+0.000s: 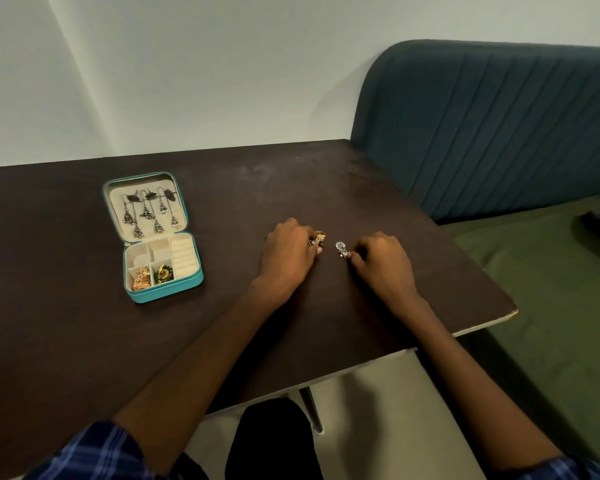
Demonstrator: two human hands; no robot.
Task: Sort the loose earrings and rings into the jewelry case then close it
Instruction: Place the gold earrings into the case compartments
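**Pick-up in hand: both hands on loose pieces, case open and waiting**

Your left hand (288, 251) lies knuckles-up on the dark table (84, 341), fingers curled round a small cluster of gold and silver-toned pieces (317, 239) that shows at the fingertips. Whether these are rings or earrings cannot be told at this size. Your right hand (381, 259) pinches the lower end of a silver earring (341, 248), whose round head points toward the left hand. The two hands are near each other, well apart from the case.

The jewelry case (153, 237) sits open toward the left of the table. Its lid lies flat on the far side, with dark silver drop earrings (149, 213) hung on its panel. In the tray, the two nearest small compartments already hold a gold piece (141, 278) and a green-and-gold piece (163, 273). The other small compartments and the ring rolls (182, 256) along the right side look unfilled.

Judgement: you are at the gathering step, with sorting partly done and closing not yet due. The next move calls for carrying what you hold across to the tray, keeping the left-hand cluster secure since it is several small pieces. Earrings should go to a free compartment, rings to the rolls. Release each low inside its walls.
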